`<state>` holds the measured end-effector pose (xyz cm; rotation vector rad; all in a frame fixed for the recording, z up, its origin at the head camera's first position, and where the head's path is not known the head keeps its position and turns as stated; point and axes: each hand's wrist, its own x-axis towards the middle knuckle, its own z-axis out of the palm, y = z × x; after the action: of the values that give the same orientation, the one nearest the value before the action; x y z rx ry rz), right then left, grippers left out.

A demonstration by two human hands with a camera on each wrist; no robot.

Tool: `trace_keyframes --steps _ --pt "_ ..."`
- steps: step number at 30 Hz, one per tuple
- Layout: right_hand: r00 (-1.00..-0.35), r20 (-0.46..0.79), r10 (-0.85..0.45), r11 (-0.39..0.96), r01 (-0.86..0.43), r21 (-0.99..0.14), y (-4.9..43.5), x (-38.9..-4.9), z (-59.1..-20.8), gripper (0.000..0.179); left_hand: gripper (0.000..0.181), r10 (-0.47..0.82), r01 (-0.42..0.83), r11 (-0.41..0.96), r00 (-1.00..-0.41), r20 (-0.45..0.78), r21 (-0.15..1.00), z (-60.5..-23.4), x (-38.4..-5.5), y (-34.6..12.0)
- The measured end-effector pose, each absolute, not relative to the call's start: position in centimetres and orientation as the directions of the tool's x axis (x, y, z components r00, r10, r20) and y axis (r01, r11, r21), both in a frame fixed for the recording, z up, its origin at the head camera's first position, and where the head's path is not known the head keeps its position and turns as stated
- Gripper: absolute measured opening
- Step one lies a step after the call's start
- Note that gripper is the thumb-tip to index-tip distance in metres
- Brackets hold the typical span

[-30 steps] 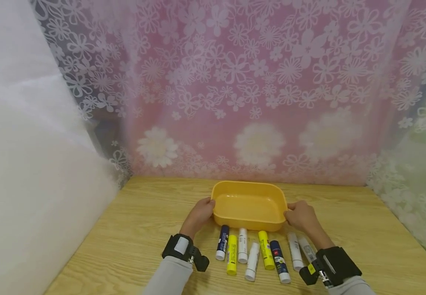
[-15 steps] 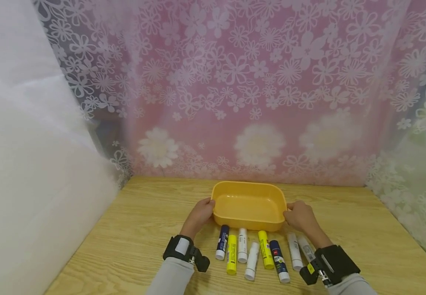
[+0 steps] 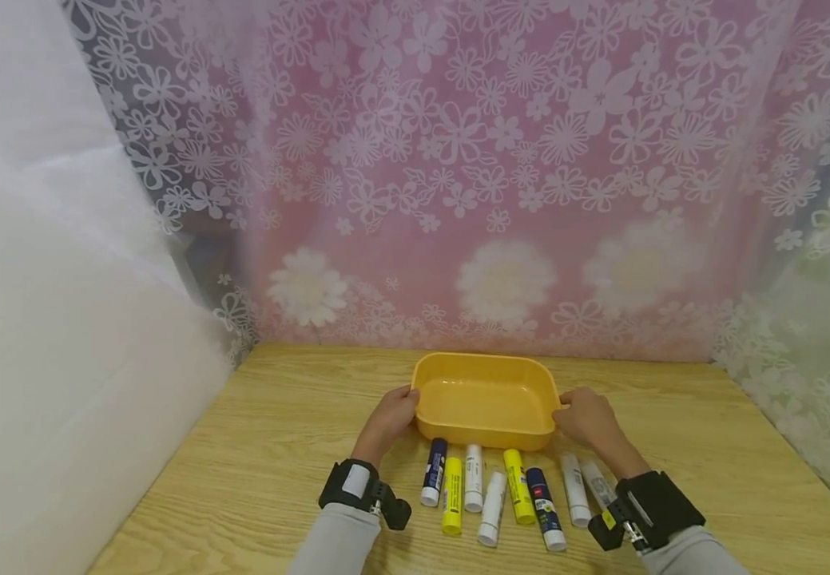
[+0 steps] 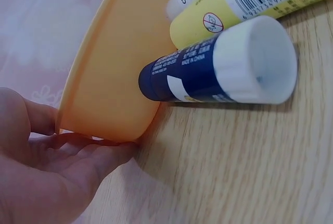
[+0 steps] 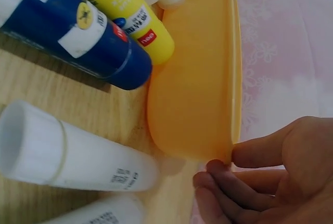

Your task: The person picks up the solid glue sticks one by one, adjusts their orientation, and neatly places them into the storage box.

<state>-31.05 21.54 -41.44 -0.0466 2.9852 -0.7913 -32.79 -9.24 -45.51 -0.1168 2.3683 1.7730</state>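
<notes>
A yellow-orange plastic basin (image 3: 486, 436) with nothing in it stands on the wooden table, held at both ends. At its left end my left hand (image 3: 391, 415) pinches the rim, thumb at the edge and fingers against the outer wall, as the left wrist view shows. On the opposite end my right hand (image 3: 589, 417) pinches the rim between thumb and fingers. Several glue sticks lie just in front of the basin: a dark blue one (image 4: 179, 75) nearest my left hand, a yellow one (image 3: 452, 495), a white one (image 3: 492, 509), and another dark blue one (image 3: 546, 509) toward the right.
Two pale glue sticks, a white one (image 3: 575, 489) and a translucent-looking one (image 3: 597, 483), lie by my right wrist, the latter partly covered. Behind the wooden table (image 3: 299, 399) hangs a pink floral curtain (image 3: 415, 200). A white sheet (image 3: 84, 319) borders the left side.
</notes>
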Motion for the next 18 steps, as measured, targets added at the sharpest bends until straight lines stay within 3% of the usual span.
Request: trace_keyframes --steps 7,18 --pt "-0.996 -0.038 -0.079 0.919 -0.058 -0.390 21.7 -31.2 -39.9 0.046 0.046 0.030 -0.167 0.303 -0.982 -0.184 0.938 -45.5 -32.7 -9.2" --pt "-0.999 0.005 -0.031 0.915 -0.031 -0.403 22.7 -30.0 -36.4 0.061 0.047 0.026 -0.159 0.316 -0.984 -0.177 0.935 -45.6 -32.4 -9.0"
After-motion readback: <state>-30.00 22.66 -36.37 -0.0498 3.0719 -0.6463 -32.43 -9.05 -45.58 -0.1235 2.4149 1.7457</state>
